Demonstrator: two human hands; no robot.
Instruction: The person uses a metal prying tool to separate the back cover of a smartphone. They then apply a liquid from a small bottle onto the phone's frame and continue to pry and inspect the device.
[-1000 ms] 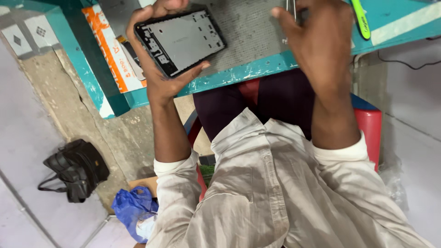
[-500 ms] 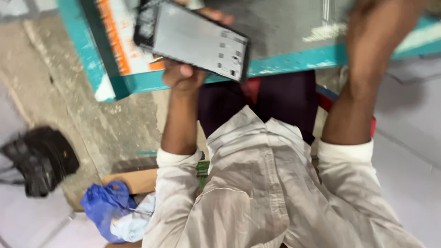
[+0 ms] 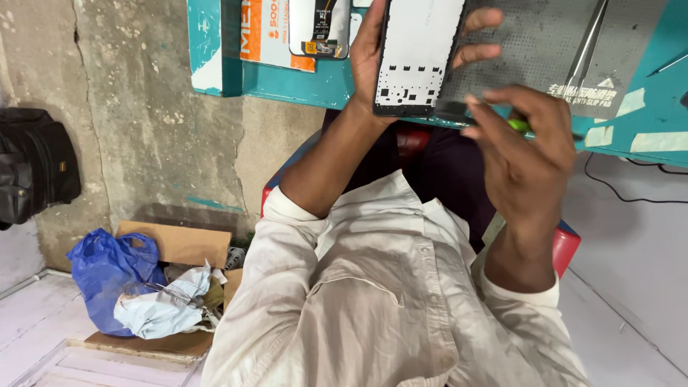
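Note:
My left hand (image 3: 373,50) grips a black-rimmed phone panel (image 3: 419,54), holding it upright over the near edge of the teal table (image 3: 301,82), its pale inner side facing me. My right hand (image 3: 523,158) is closed around a green-handled tool (image 3: 517,125), and its fingertips sit at the panel's lower right corner. Behind the panel a grey work mat (image 3: 530,50) lies on the table. My lap and pale shirt fill the lower part of the view.
Metal tweezers (image 3: 591,46) lie on the mat. Another phone part (image 3: 320,29) rests on an orange and white box (image 3: 269,32). On the floor are a black bag (image 3: 32,165), a blue plastic bag (image 3: 107,269) and a cardboard box (image 3: 179,244) of scraps. A black cable (image 3: 623,190) hangs right.
The panel has turned from lying tilted to standing upright in my left hand. My right hand came down from the far side of the table to the panel's lower corner, holding the green tool.

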